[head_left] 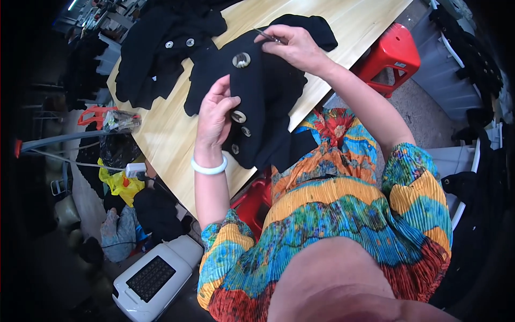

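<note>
A black garment point(279, 91) with large, shiny round buttons lies on the wooden table in front of me. My left hand point(215, 115), a pale bangle at its wrist, is closed on the garment's front edge, thumb on top, between a big button point(241, 60) and a lower button point(238, 116). Smaller buttons point(245, 131) follow farther down that edge. Above the cloth, my right hand point(292, 49) grips a small, slim, pointed metal tool point(271, 37), its tip toward the upper left. The fingers partly cover the tool, so its exact kind is unclear.
A second black garment point(155, 59) with two buttons lies at the table's far left. A red plastic stool point(394, 53) stands by the right edge of the table point(171, 134). Bags, including a yellow plastic bag point(120, 185), and a white machine housing point(155, 279) are at lower left.
</note>
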Motion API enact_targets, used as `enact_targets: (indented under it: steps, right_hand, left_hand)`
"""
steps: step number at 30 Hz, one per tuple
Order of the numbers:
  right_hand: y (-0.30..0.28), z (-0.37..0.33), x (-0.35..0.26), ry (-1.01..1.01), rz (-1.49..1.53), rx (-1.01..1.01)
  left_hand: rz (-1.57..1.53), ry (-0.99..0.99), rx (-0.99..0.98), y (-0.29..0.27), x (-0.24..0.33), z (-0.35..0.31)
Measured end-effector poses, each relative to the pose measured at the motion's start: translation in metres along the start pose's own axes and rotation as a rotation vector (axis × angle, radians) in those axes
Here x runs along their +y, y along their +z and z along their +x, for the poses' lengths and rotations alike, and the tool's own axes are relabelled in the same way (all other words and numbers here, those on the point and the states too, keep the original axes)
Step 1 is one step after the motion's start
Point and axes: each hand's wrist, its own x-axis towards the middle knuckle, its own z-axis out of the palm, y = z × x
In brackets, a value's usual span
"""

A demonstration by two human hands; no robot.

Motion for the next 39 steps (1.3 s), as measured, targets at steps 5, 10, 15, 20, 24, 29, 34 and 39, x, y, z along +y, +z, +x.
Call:
enact_targets:
  steps: [5,10,15,20,24,29,34,39]
  right_hand:
    - [0.002,0.005,-0.009,-0.030,0.081,-0.020]
    - [0.003,-0.001,-0.011,-0.045,0.089,-0.038]
    - [-0.007,-0.005,-0.019,-0.054,0.006,-0.017]
    - [-0.019,-0.006,-0.036,-0.126,0.042,0.080]
    - [-0.019,0.003,-0.021,0.028,0.238,0.144]
    - [-0.023,0.004,-0.018,0.010,0.264,0.187]
    - [-0.020,0.008,-0.036,0.063,0.139,0.203]
    - [-0.021,0.025,0.013,-0.064,0.127,0.197]
  left_hand:
    - [-0.059,-0.095,-0.065,0.020,0.018,-0.002]
    - [0.087,-0.006,0.034,0.035,0.016,0.010]
    - [0.454,0.290,0.085,0.037,0.022,0.017]
    - [0.233,0.046,-0.052,0.036,0.036,0.010]
    - [-0.087,-0.169,-0.178,0.018,0.005,0.012]
    - [0.332,-0.078,-0.120,0.020,-0.035,0.001]
    - [0.430,-0.135,0.046,0.022,-0.030,-0.013]
    - [-0.169,-0.105,-0.013,0.039,-0.005,-0.028]
